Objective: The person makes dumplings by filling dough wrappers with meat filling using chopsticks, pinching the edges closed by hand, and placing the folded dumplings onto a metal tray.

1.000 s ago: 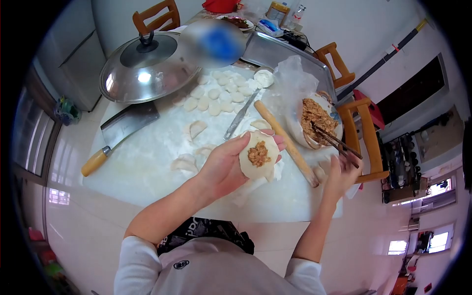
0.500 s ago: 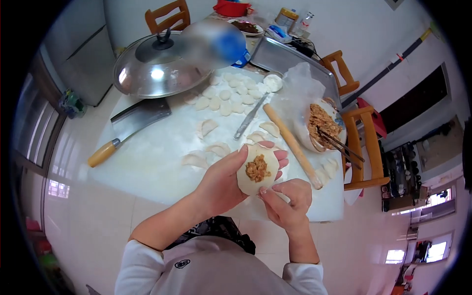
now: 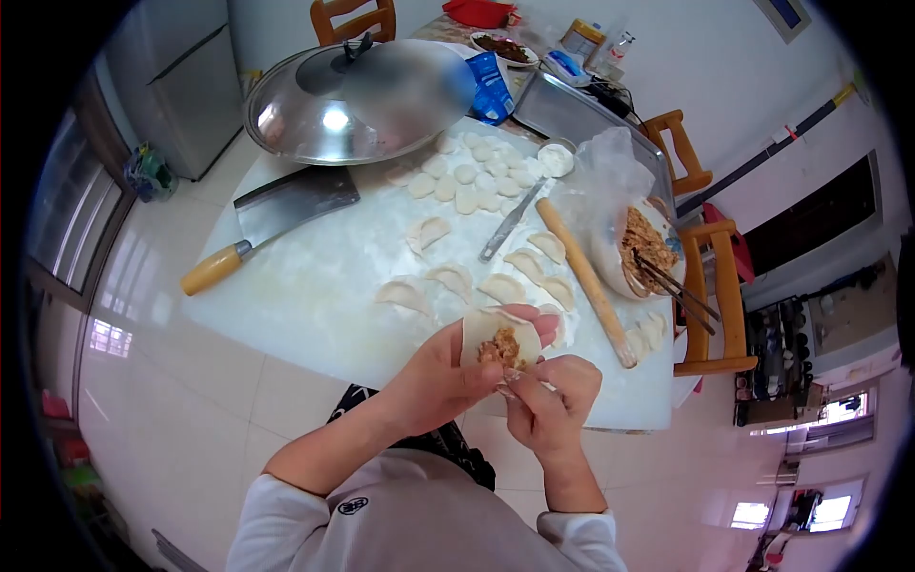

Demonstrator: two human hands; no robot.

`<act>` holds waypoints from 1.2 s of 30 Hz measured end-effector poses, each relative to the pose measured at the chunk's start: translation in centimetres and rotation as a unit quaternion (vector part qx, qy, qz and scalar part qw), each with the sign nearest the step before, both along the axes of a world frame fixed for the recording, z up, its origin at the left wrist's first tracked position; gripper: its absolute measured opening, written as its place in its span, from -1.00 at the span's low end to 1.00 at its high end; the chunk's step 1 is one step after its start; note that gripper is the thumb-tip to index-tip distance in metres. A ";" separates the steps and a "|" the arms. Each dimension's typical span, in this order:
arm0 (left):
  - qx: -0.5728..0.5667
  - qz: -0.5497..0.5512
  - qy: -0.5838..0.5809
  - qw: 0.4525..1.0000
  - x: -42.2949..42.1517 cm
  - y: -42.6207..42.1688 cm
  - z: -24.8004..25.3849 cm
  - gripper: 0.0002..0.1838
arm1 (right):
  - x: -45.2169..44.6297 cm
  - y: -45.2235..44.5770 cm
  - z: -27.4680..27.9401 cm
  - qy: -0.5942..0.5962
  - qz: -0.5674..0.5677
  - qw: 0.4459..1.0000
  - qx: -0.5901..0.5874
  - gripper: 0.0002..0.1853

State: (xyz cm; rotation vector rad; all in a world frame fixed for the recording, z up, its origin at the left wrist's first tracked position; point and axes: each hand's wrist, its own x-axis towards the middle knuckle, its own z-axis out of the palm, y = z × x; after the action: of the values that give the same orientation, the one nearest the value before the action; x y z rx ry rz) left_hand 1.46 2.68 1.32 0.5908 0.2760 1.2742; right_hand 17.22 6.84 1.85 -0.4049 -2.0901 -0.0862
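Note:
My left hand (image 3: 443, 372) cradles a round dough wrapper (image 3: 484, 332) with meat filling (image 3: 502, 350) in its middle, the thumb pressing near the filling. My right hand (image 3: 553, 400) pinches the wrapper's near right edge between thumb and index finger, and that edge looks slightly folded. Just beyond the hands, several folded dumplings (image 3: 501, 288) lie on the floured white board (image 3: 315, 286). To the right are a wooden rolling pin (image 3: 586, 281) and a bowl of filling (image 3: 648, 243) with chopsticks (image 3: 681, 291) resting in it.
A cleaver (image 3: 295, 205) lies at the board's left, below a large metal lid (image 3: 324, 119). Small dough pieces (image 3: 465, 174), a narrow metal spatula (image 3: 513, 221) and a flour scoop (image 3: 556, 159) are farther back. A metal tray (image 3: 581, 110) and wooden chairs (image 3: 715, 296) stand at the right.
My right hand has left the chopsticks in the bowl and come to the wrapper, where it now grips the edge. The wrapper's near edge has been drawn up. The view has shifted.

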 end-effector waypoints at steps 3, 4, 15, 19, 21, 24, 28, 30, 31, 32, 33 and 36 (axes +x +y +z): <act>0.013 0.005 0.014 1.000 0.0 -0.3 -0.5 -0.12 | -0.3 -0.3 0.2 0.011 -0.022 0.999 -0.035 -0.71; 0.029 0.012 0.040 0.999 0.0 -0.3 -0.6 -0.16 | -0.5 -0.3 0.1 0.011 -0.022 0.999 -0.036 -0.71; 0.072 0.061 0.138 0.986 0.0 -0.8 -0.4 -0.39 | -0.5 -0.4 -0.3 0.007 -0.028 0.996 -0.083 -0.74; 0.078 0.066 0.167 0.981 -0.1 -0.8 0.0 -0.44 | -0.2 -0.3 -0.1 0.009 -0.030 0.996 -0.082 -0.77; 0.076 0.062 0.169 0.981 0.0 -0.8 0.0 -0.45 | -0.4 0.0 0.1 0.029 -0.028 0.997 -0.059 -0.73; 0.065 0.060 0.147 0.985 0.1 -0.8 0.0 -0.46 | -0.2 0.0 -0.3 0.035 -0.044 0.997 -0.056 -0.74; 0.070 0.061 0.144 0.985 0.3 -0.7 -0.1 -0.47 | -0.2 0.0 -0.3 0.048 -0.043 0.996 -0.066 -0.75; 0.073 0.062 0.147 0.984 0.3 -0.8 -0.1 -0.47 | -0.1 0.1 -0.2 0.045 -0.038 0.996 -0.065 -0.75; 0.067 0.056 0.159 0.983 0.3 -0.8 -0.1 -0.45 | 0.0 0.2 -0.1 0.046 -0.038 0.996 -0.066 -0.75; 0.060 0.050 0.171 0.982 0.3 -0.8 0.0 -0.43 | 0.1 0.3 -0.1 0.032 -0.033 0.997 -0.065 -0.75; 0.060 0.049 0.171 0.982 0.3 -0.9 0.1 -0.43 | 0.3 0.4 0.0 0.017 -0.027 0.997 -0.065 -0.75; 0.063 0.056 0.204 0.975 0.3 -1.0 0.4 -0.39 | 0.6 0.6 -0.1 0.005 -0.021 0.999 -0.050 -0.72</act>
State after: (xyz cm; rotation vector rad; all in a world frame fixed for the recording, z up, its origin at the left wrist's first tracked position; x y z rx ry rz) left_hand 1.80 1.72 1.74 0.9594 0.5786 1.2771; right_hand 17.79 7.43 1.79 -0.5100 -2.0824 -0.0048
